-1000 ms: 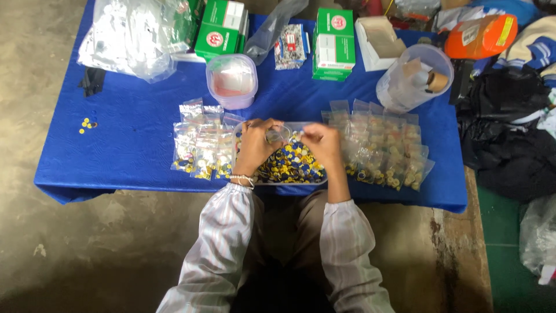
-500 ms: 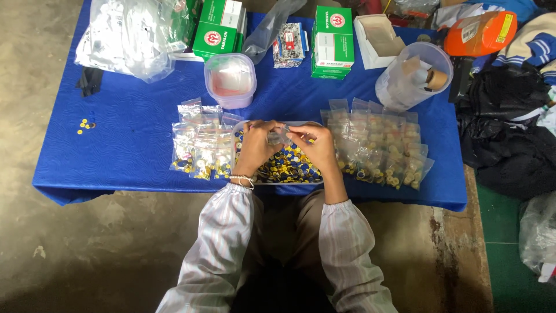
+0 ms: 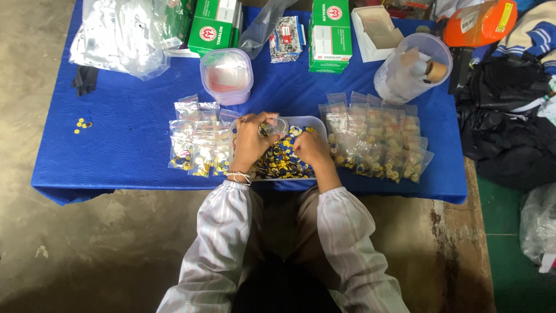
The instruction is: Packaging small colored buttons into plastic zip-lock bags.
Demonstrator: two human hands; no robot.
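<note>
A clear tray full of small yellow and blue rings sits at the near edge of the blue table. My left hand holds a small clear bag open over the tray. My right hand rests down in the rings, fingers pinched among them. Filled small bags lie in a pile to the left of the tray. A bigger spread of filled bags lies to its right.
Behind the tray stand a lidded pink-tinted tub, green boxes, a clear tub with rolls, and large plastic bags. A few loose rings lie far left. Dark clothing is piled to the right.
My right hand has dropped from the bag's mouth down into the rings in the tray. My left hand keeps hold of the bag in the same place.
</note>
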